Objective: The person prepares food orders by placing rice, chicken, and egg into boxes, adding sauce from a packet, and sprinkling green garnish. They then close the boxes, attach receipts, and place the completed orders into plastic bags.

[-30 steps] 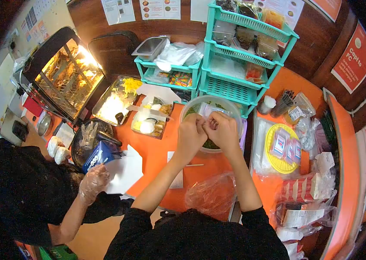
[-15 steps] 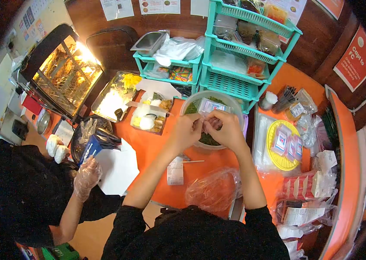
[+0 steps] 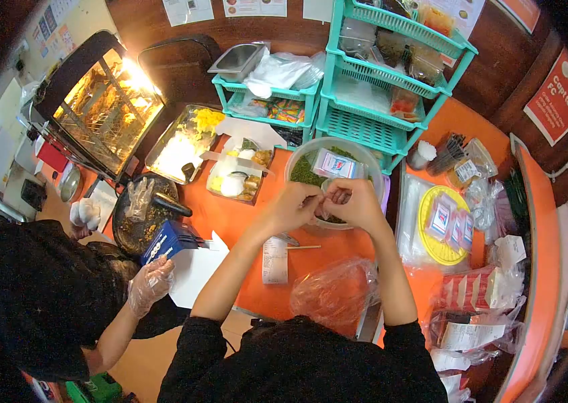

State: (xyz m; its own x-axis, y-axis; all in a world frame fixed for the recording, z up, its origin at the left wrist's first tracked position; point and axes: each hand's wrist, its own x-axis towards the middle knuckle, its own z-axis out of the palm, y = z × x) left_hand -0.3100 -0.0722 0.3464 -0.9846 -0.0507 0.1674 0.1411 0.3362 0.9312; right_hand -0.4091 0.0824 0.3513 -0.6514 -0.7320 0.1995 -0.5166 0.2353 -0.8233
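From here I see fingertips curled close together, left hand (image 3: 290, 209) to right hand (image 3: 356, 205); what they grip, I cannot tell; beneath is the plastic tub (image 3: 372, 158); its labelled packet (image 3: 337, 165), partly covered a second ago, now shows more fully on green shreds (image 3: 303, 170).

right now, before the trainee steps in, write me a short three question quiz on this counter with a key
1. True or false: the left hand and the right hand are close together at the near side of the clear tub.
2. What lies on the round yellow tray?
a) a metal pan
b) small labelled packets
c) a pair of scissors
3. Fill in the colour: the paper slip lies on the ____ counter.

Key: 1 true; 2 b; 3 orange.
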